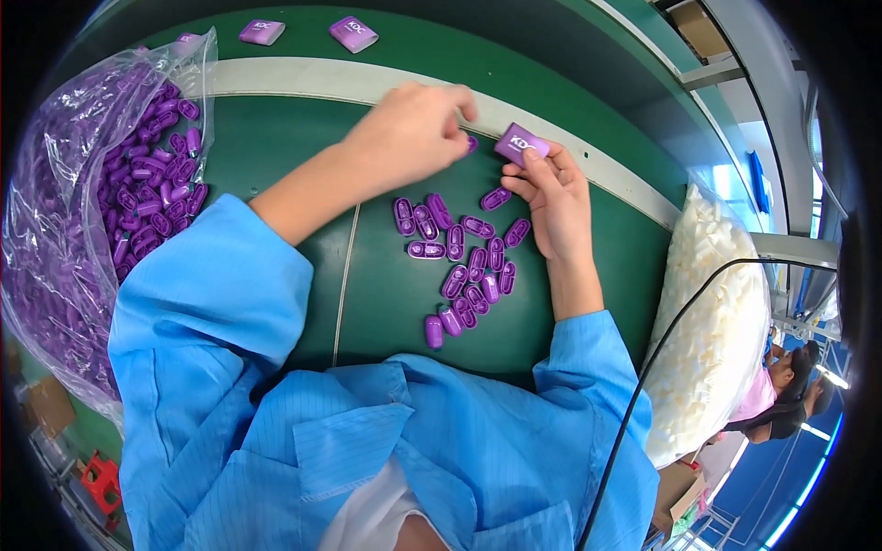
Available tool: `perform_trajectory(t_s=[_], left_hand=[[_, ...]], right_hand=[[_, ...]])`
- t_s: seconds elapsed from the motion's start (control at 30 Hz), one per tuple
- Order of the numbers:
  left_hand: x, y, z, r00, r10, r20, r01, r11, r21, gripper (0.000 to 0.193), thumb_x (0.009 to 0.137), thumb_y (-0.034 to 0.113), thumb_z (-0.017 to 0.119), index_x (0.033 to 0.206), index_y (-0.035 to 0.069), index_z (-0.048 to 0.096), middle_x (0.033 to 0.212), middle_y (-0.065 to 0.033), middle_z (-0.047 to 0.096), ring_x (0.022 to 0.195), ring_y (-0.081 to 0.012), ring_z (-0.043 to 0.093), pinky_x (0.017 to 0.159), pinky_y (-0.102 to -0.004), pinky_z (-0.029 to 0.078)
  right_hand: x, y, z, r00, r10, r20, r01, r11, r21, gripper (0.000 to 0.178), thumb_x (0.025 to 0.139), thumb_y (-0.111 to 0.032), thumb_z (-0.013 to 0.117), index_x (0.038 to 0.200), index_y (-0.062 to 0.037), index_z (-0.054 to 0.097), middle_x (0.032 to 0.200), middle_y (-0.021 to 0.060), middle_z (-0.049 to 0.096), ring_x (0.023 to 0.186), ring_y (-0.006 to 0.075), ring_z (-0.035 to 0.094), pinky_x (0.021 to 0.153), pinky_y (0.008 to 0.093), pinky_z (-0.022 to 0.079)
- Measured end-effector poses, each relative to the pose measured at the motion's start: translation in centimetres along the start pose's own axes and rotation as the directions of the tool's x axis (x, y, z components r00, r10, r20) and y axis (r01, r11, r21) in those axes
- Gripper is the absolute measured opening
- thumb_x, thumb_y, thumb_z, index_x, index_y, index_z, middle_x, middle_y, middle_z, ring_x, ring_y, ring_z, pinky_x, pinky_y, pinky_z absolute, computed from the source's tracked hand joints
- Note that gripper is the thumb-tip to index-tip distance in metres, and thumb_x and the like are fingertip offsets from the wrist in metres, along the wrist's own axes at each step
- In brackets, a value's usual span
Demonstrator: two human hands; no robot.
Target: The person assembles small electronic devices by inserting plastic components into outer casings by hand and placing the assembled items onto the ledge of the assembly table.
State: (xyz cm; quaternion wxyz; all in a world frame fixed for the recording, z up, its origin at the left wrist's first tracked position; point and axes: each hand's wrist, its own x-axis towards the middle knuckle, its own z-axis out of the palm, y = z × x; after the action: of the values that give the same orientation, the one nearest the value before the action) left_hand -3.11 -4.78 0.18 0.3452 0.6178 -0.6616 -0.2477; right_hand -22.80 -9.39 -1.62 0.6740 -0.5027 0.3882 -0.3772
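Between the thumb and fingers of my right hand (553, 188) is a small flat purple case (522, 144) with white lettering, raised above the table's far strip. My left hand (418, 129) reaches over the far side of the table, index finger bent and apart from the thumb, with nothing visible in its grasp. Just past its fingertips a small purple part (472, 145) shows, partly hidden. Several oval purple plastic parts (456, 241) lie scattered on the green tabletop, most with their hollow side up, a few with the smooth side up.
A clear plastic bag (152, 174) full of purple parts stands at the left. Two finished-looking purple cases (354, 34) rest on the far green ledge. A large bag of off-white pieces (707, 321) stands at the right, with a black cable (643, 376) crossing before it.
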Motion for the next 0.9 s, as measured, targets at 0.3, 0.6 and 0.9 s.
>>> perform_trajectory(t_s=[0.3, 0.6, 0.9], left_hand=[[-0.5, -1.4, -0.3, 0.981, 0.128, -0.143, -0.102, 0.979, 0.177, 0.018, 0.075, 0.016, 0.066, 0.084, 0.001, 0.066, 0.078, -0.0122, 0.064, 0.068, -0.0261, 0.063, 0.064, -0.0345, 0.05], [-1.0, -0.9, -0.1, 0.966, 0.248, -0.078, -0.223, 0.945, 0.237, 0.015, 0.076, 0.014, 0.066, 0.084, 0.002, 0.062, 0.078, -0.0115, 0.062, 0.063, -0.0225, 0.061, 0.057, -0.0318, 0.048], [-1.0, -2.5, -0.8, 0.991, -0.1, 0.083, 0.129, 0.665, -0.736, 0.033, 0.087, 0.009, 0.056, 0.119, 0.003, 0.054, 0.084, -0.0092, 0.065, 0.071, -0.0114, 0.062, 0.068, -0.0232, 0.053]], right_hand=[[3.7, -0.7, 1.2, 0.996, -0.091, 0.026, 0.083, 0.973, 0.215, 0.018, 0.088, -0.012, 0.057, 0.1, 0.0005, 0.054, 0.088, 0.0082, 0.061, 0.072, 0.0117, 0.059, 0.064, 0.0237, 0.051], [3.2, -0.5, 1.0, 0.985, 0.016, 0.171, -0.035, 0.994, 0.105, 0.021, 0.087, -0.012, 0.06, 0.102, 0.001, 0.053, 0.087, 0.0069, 0.061, 0.071, 0.0107, 0.058, 0.063, 0.0229, 0.05], [1.2, -1.3, 3.4, 0.979, -0.002, 0.202, 0.014, 0.998, -0.056, 0.021, 0.086, -0.007, 0.059, 0.104, 0.0021, 0.051, 0.092, 0.0097, 0.061, 0.076, 0.0126, 0.06, 0.07, 0.0243, 0.052]])
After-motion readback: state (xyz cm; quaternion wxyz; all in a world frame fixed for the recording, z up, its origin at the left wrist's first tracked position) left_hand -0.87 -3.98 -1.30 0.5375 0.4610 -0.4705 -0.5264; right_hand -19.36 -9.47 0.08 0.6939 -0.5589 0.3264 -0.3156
